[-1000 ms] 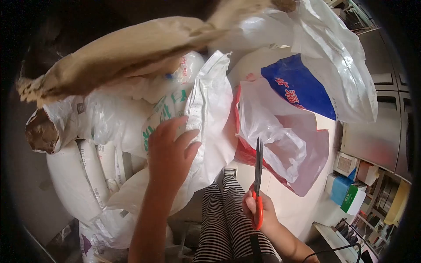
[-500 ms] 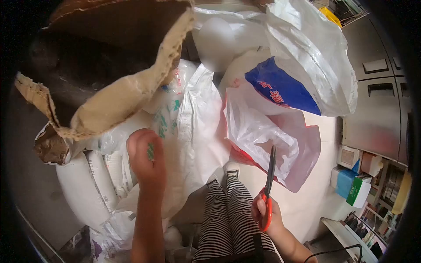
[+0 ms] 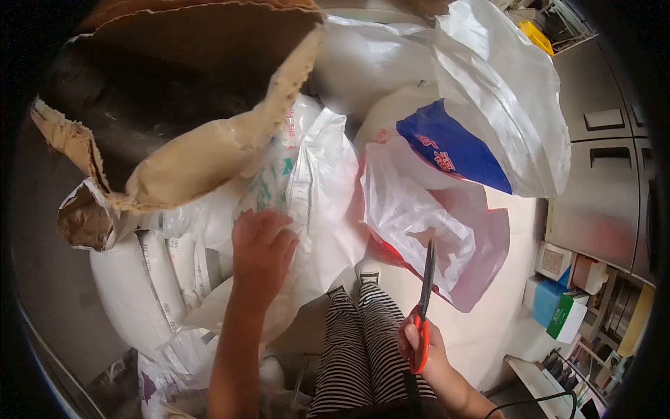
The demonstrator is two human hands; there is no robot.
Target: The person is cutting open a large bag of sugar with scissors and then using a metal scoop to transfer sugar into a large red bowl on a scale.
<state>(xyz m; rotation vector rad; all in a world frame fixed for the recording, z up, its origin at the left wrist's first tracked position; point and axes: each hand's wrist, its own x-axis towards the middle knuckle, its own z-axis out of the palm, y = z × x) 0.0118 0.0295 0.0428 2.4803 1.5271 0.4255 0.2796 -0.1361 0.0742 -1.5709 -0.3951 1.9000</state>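
Scissors (image 3: 423, 328) with red handles and dark blades are held in my right hand (image 3: 434, 353), the blades pointing up and away. Their tips overlap an opened white plastic sack (image 3: 481, 258) with a red edge and a thin clear liner. My left hand (image 3: 262, 244) rests over a full white sack (image 3: 328, 188) with green print, its fingers partly bent and apart at the sack's surface. Above that hand, a torn brown paper bag (image 3: 202, 157) gapes wide, its inside dark.
Behind the opened sack stands a white sack (image 3: 502, 105) with a blue panel and red lettering. Stacked white sacks (image 3: 125, 293) lie at the left. Metal cabinets (image 3: 600, 195) line the right side, with boxes (image 3: 565, 314) below. My striped trouser legs (image 3: 349, 349) are at bottom centre.
My left hand has moved right onto the green-printed sack, its fingers now turned toward the right. The scissors stay in my right hand, almost unmoved. The view has shifted slightly.
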